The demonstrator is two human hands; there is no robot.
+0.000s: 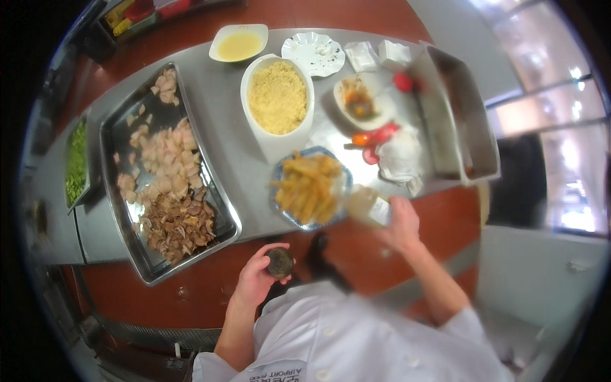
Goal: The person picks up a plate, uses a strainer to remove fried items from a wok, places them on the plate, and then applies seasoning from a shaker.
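Observation:
My left hand (253, 279) is held in front of my white jacket, its fingers curled around a dark round lid or shallow cap (279, 262). At the table's front edge, my right hand (403, 227) grips a jar (365, 205) with a pale label; it is blurred and tilted toward the plate. I cannot tell what is inside the jar. Just left of it, a blue-rimmed plate (350, 184) carries a heap of golden fried strips (310, 188). Behind that plate, a tall white oval bowl (279, 145) is filled with yellow crumbs (278, 98).
On the left lies a large metal tray (210, 184) with pale sliced pieces and brown slices. Beyond it sits a container of chopped greens (76, 164). A deep metal pan (446, 119), a white cloth (401, 155) and a stained bowl (374, 122) are at right; a yellow-liquid bowl (217, 36) is behind.

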